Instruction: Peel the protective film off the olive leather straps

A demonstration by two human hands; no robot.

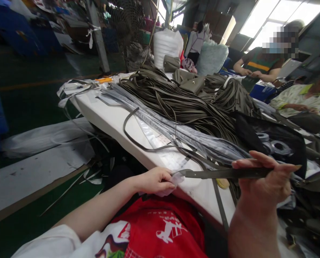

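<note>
A dark olive strap (208,174) stretches between my two hands above the table's front edge. My left hand (158,182) is closed on a thin, whitish translucent wrap (178,178) at the strap's left end. The strap's right end lies across the fingers of my right hand (267,175), with the thumb against it. Behind them, a long bundle of straps in clear plastic (160,123) runs diagonally over the white table (108,120). One loose strap (149,147) curls in front of that bundle.
Beyond the bundle lies a large heap of dark straps (181,104). Clear rolls of tape (280,147) sit on black material (246,129) at the right. A yellow object (223,184) is near the front edge. Two people work at the far right; another person stands behind.
</note>
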